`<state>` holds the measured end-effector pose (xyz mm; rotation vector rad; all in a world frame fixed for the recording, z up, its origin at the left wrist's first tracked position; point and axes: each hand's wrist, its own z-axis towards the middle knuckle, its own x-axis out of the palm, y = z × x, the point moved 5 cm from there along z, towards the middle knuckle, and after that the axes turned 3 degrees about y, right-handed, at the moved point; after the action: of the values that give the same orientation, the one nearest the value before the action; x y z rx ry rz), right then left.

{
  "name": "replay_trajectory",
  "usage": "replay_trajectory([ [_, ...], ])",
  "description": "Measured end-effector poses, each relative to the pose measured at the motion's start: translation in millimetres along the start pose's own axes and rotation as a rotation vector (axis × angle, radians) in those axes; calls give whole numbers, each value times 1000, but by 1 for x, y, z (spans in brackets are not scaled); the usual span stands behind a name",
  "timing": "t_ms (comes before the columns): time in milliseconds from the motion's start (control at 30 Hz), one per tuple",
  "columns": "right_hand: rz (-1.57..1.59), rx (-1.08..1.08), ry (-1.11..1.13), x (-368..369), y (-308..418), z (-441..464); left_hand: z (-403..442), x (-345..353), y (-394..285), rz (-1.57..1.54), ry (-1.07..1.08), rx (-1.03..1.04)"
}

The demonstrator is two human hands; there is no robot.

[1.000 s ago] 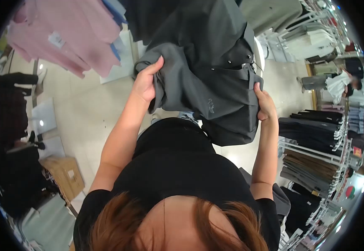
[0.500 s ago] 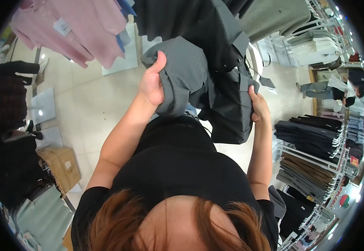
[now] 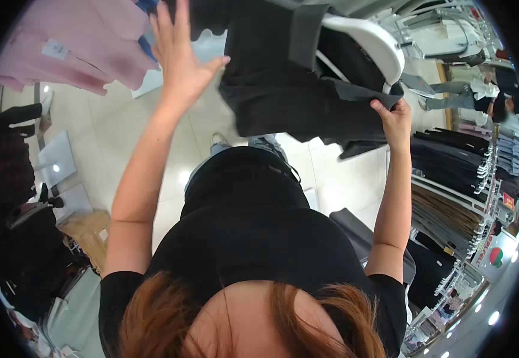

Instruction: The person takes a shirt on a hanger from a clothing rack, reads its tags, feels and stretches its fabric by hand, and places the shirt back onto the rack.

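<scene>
A dark grey jacket [image 3: 283, 89] hangs sideways in front of me on a thick white hanger [image 3: 369, 45]. My right hand [image 3: 396, 124] is closed on the jacket's edge near the collar, thumb on top, just below the hanger's end. At the jacket's left side, my left hand [image 3: 182, 68] is raised with its fingers spread. Its thumb tip comes close to the dark cloth; whether it touches cannot be seen. Part of the jacket runs out at the top of the view.
Pink shirts [image 3: 80, 42] hang at upper left, dark clothes [image 3: 27, 250] at left. A cardboard box [image 3: 89, 238] stands on the tiled floor [image 3: 104, 137]. Racks of folded-over trousers [image 3: 450, 209] line the right side. Another person [image 3: 480, 98] stands farther off at right.
My left hand has let go of the grey cloth and moved up and left, fingers spreading. My right hand has moved right with the jacket, which now hangs more spread out, showing the white hanger.
</scene>
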<state>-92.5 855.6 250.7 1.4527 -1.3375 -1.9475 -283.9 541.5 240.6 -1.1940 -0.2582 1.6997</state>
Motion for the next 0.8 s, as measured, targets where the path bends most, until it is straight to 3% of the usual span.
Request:
replay_trajectory([
  [33, -101, 1, 15, 3, 4, -7, 11, -4, -14, 148, 17, 85],
  [100, -342, -82, 41, 7, 4, -22, 16, 9, -24, 368, 359, 205],
  [133, -377, -73, 61, 16, 21, -32, 7, 22, -16, 330, 546, 246],
  [200, -400, -266, 140, 17, 2, -54, -16, 45, 3, 238, 917, 327],
  [267, -263, -99, 286, 25, -13, -80, -51, 51, -3, 283, 1278, 149],
  [333, -188, 80, 368, 34, -36, -115, -100, 47, 4, -107, 1199, 121],
  [400, -136, 197, 461, 47, -51, -146, -126, 44, -2, -215, 1339, -54],
  [500, -60, 433, 539, 66, -58, -169, -145, 48, -3, -252, 1464, -85],
  [633, 43, 573, 640, 76, -71, -184, -155, 55, 10, -302, 1753, -290],
  [800, 178, 758, 704, 84, -79, -196, -145, 66, 12, -275, 1805, -317],
])
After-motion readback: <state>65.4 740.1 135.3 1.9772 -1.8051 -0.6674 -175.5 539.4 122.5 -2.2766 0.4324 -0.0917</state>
